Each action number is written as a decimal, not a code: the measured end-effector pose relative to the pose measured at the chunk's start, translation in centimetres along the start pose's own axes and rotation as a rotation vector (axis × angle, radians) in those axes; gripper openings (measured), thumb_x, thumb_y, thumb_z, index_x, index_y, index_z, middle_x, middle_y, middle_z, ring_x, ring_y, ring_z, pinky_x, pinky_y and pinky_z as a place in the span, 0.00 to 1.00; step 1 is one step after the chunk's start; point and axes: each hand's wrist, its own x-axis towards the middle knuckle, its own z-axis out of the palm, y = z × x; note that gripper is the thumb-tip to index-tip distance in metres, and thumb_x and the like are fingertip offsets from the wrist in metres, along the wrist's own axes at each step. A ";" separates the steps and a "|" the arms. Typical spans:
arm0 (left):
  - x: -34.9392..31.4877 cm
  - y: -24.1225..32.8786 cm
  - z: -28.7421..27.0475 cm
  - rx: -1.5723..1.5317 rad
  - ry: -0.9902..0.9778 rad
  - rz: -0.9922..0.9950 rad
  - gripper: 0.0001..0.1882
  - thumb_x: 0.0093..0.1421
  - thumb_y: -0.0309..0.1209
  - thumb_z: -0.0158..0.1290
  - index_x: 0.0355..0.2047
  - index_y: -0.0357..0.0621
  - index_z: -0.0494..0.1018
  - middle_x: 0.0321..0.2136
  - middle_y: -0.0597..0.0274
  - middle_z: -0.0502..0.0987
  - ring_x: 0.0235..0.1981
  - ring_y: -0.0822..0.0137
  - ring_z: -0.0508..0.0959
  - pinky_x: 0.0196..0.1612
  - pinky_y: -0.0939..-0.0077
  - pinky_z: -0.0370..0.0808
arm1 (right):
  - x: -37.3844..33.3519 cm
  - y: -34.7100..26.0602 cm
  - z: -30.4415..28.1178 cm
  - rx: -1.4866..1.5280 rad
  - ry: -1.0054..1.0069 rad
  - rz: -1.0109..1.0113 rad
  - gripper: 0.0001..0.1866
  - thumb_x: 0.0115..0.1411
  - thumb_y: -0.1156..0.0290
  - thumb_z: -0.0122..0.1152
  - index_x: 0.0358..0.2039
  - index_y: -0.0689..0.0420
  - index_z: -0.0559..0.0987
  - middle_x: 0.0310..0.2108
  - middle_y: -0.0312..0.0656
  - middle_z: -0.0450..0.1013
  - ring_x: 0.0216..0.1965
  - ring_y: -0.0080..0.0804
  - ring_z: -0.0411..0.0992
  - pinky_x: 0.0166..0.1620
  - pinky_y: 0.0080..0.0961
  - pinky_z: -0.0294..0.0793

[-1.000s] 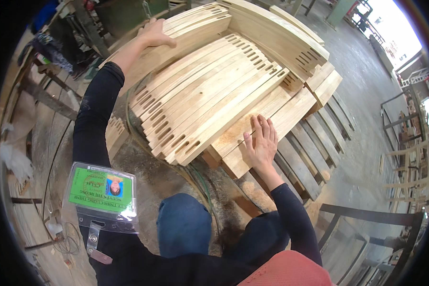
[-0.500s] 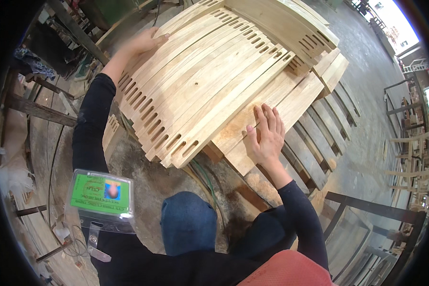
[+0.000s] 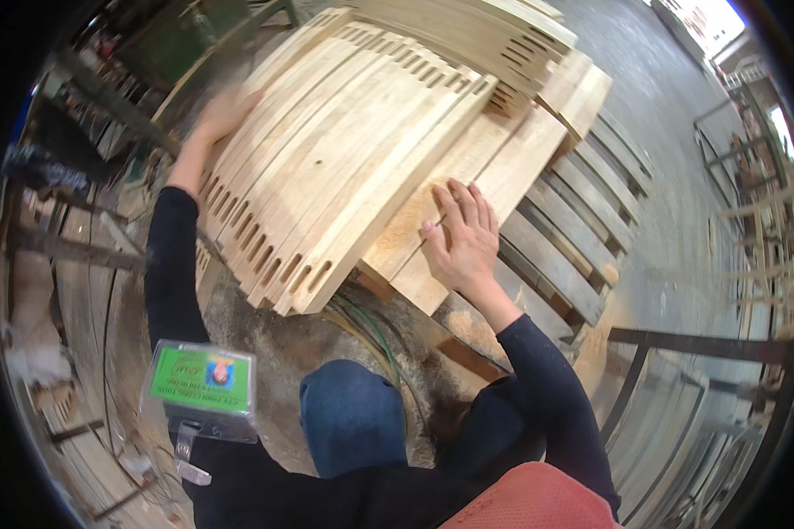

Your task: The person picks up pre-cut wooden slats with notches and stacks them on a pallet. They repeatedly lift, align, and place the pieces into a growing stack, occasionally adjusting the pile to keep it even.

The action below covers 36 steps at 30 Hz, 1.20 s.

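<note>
A row of pale wooden slats [image 3: 322, 163] with slots near both ends lies side by side, packed closely, on the pile before me. My left hand [image 3: 225, 115] is at the row's far left edge, its thumb side against the outermost slat; the other fingers are blurred and partly hidden. My right hand [image 3: 469, 242] rests with its fingers stretched out on a flat wooden board [image 3: 503, 172] to the right of the row. Fine sawdust [image 3: 401, 225] covers part of the boards beside its fingertips.
Behind the row stand more slotted boards [image 3: 468, 40] stacked on edge. A slatted wooden pallet [image 3: 551, 251] lies to the right. Dark metal frames [image 3: 706, 344] stand at the right, and a green hose [image 3: 375, 326] runs along the floor near my knees.
My left hand has slid from the slats' upper faces to their outer left edge. The slats look closer together. My right hand stays on the board while the view has shifted slightly.
</note>
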 end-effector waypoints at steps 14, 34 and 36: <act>-5.4 12.0 1.8 -0.186 0.294 0.440 0.29 0.63 0.44 0.58 0.62 0.46 0.70 0.58 0.47 0.73 0.58 0.56 0.73 0.61 0.62 0.68 | -0.3 0.7 0.5 0.067 0.128 -0.028 0.28 0.61 0.54 0.55 0.59 0.51 0.73 0.62 0.46 0.65 0.67 0.51 0.56 0.68 0.49 0.52; -32.1 23.1 15.8 -1.602 -0.626 -0.493 0.38 0.68 0.45 0.52 0.68 0.36 0.48 0.64 0.39 0.54 0.64 0.46 0.59 0.68 0.52 0.61 | -3.2 7.6 0.8 1.062 -0.127 0.729 0.64 0.50 0.32 0.65 0.70 0.67 0.49 0.65 0.62 0.55 0.67 0.54 0.55 0.64 0.51 0.55; -32.1 23.4 16.3 -1.643 -0.581 -0.524 0.36 0.67 0.42 0.55 0.66 0.38 0.52 0.63 0.41 0.55 0.64 0.47 0.60 0.66 0.52 0.63 | -3.3 7.7 0.9 1.115 -0.136 0.780 0.62 0.49 0.31 0.66 0.68 0.67 0.53 0.64 0.61 0.56 0.66 0.55 0.56 0.60 0.52 0.58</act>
